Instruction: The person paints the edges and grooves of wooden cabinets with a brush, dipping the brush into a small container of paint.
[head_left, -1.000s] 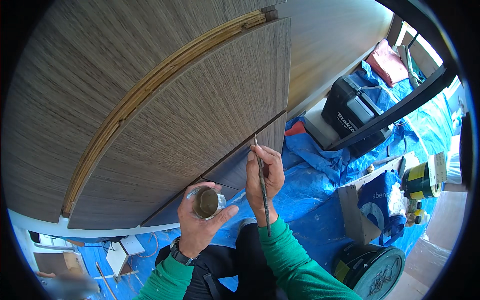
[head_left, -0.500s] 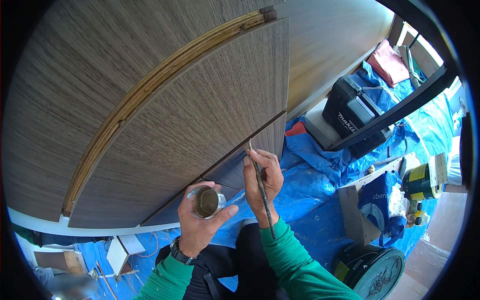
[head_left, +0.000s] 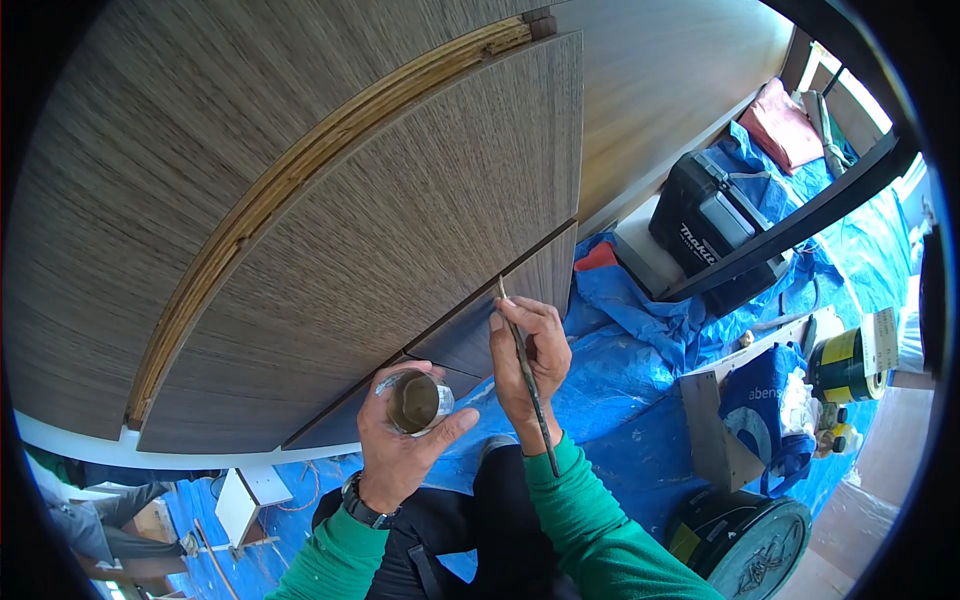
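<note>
A small clear cup (head_left: 414, 402) with brownish-grey paint in it is held by my left hand (head_left: 402, 440), whose fingers curl round its side. My right hand (head_left: 533, 365) pinches a thin paintbrush (head_left: 527, 372), tip upward and handle running down over the wrist. The brush tip is at the dark gap below the large wood-grain panel (head_left: 420, 220); whether it touches the edge I cannot tell. Under the gap lie lower panels (head_left: 463, 338), close behind both hands.
Blue sheeting (head_left: 620, 380) covers the floor. At right are a black tool case (head_left: 705, 215), a dark slanting bar (head_left: 790, 235), a blue bag (head_left: 755, 410) and a lidded bucket (head_left: 760, 545). Another person's legs (head_left: 125, 520) show at lower left, near a white box (head_left: 240, 505).
My hands keep nearly the same pose, cup and brush still held. At lower left, the other person has shifted, and their legs now show. The view has moved very slightly.
</note>
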